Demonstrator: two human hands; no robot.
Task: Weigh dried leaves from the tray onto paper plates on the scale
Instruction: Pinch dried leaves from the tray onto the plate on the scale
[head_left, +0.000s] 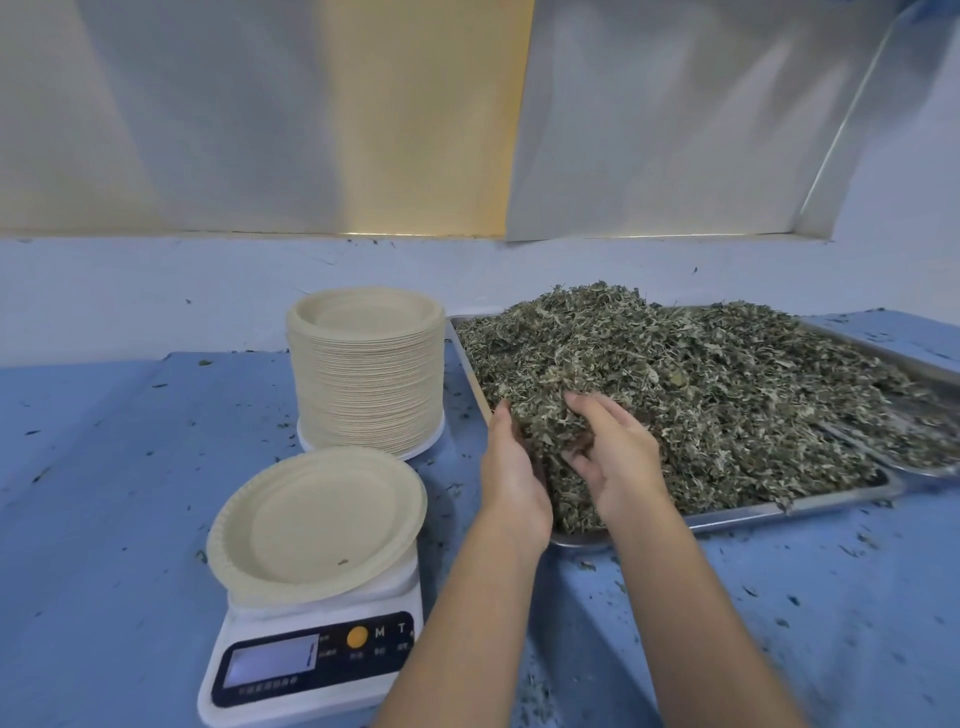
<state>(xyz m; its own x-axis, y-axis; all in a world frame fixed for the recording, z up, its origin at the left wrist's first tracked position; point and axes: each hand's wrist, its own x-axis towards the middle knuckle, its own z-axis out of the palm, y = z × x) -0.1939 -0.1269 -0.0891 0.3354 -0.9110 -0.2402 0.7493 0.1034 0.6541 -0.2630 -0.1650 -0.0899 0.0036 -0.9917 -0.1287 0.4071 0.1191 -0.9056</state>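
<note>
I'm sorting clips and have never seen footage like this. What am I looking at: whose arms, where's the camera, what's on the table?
No machine: these are a person's bare hands, filmed by a camera on their head, looking down. On the blue table stand a scale carrying one nearly empty paper plate, a stack of plates behind it, and a metal tray heaped with dried leaves. The left hand and right hand gather a bunch of leaves between them.

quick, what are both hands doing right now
left hand: pressed into the dried leaves, fingers buried, grip cannot be told
right hand: fingers curled round a clump of dried leaves
</note>
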